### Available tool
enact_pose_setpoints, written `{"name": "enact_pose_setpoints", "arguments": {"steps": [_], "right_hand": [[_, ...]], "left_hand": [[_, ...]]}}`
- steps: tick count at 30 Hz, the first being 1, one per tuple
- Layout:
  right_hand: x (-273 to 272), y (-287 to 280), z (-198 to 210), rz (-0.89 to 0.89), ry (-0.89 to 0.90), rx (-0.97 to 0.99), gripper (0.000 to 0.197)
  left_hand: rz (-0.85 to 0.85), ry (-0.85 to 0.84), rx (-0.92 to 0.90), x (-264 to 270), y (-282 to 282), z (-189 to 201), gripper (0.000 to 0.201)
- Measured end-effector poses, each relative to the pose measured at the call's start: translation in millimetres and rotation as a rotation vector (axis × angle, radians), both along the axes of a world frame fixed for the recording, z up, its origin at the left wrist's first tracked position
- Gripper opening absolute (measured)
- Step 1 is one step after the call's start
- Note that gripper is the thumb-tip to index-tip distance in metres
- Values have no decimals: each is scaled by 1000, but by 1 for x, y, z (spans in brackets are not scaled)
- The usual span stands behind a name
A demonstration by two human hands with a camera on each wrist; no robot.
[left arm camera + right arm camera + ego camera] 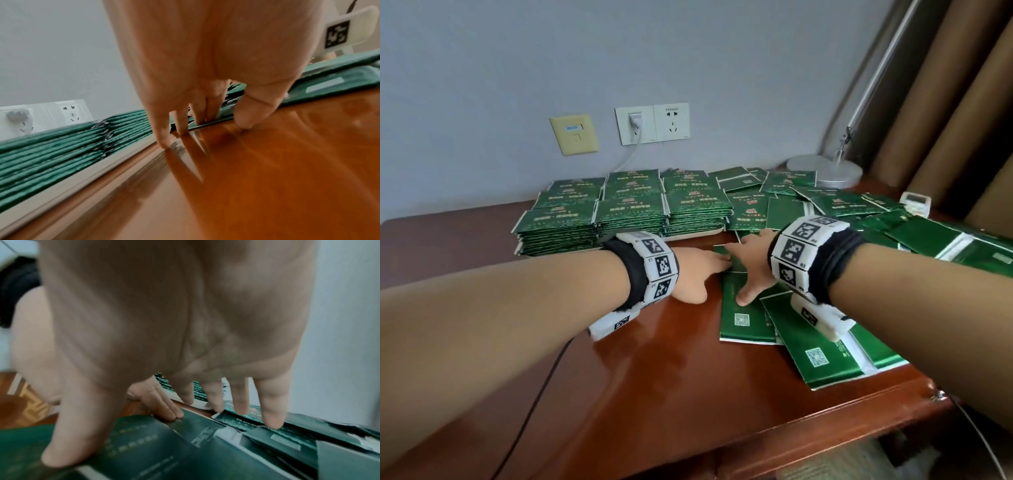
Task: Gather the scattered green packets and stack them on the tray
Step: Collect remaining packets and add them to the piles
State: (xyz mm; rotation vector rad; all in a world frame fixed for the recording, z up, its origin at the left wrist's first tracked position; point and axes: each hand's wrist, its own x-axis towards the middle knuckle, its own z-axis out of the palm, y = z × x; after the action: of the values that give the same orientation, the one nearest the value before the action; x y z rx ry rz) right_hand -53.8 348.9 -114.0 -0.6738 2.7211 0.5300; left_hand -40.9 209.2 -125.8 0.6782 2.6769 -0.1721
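Hands are both laid low on the wooden table (654, 377), meeting over one green packet (732, 263) that lies flat just in front of the tray (86, 168). Left hand (697, 274) is stretched out with fingers (183, 123) fairly straight and close together, tips pressed down at the near edge of that packet, thumb set on bare wood beside it. Right hand (751, 263) is spread wide, fingers (271, 410) fanned across the loose packets (876, 212) past the fingertips, thumb planted on the face-down packet (744, 315) nearer the body. Nothing seems to be pinched or lifted by either hand, though the fingertips are blurry in the wrist views, so that's not certain.

Stacked packets (626, 209) are piled in neat rows on the tray, just beyond the left fingertips. More packets are scattered to the right of the right fingers, overlapped every which way, and another face-down one (822, 349) is tucked under the right wrist. A wall socket (654, 123) and a lamp base (828, 168) are seen further back.
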Motion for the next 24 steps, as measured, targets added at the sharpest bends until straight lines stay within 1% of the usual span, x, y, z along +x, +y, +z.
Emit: {"name": "enact_pose_setpoints", "arguments": {"steps": [3, 7, 11, 18, 24], "right_hand": [[-3, -2, -3, 13, -5, -32, 94], [-7, -14, -10, 8, -11, -24, 101], [-9, -32, -12, 39, -29, -28, 102], [1, -65, -13, 79, -85, -77, 104], [14, -103, -13, 130, -91, -43, 106]], "left_hand": [[-10, 21, -18, -2, -5, 2, 79], [-25, 15, -59, -1, -15, 7, 74], [-2, 13, -40, 4, -34, 9, 73], [40, 19, -37, 25, -71, 3, 72], [76, 16, -66, 47, -108, 3, 71]]}}
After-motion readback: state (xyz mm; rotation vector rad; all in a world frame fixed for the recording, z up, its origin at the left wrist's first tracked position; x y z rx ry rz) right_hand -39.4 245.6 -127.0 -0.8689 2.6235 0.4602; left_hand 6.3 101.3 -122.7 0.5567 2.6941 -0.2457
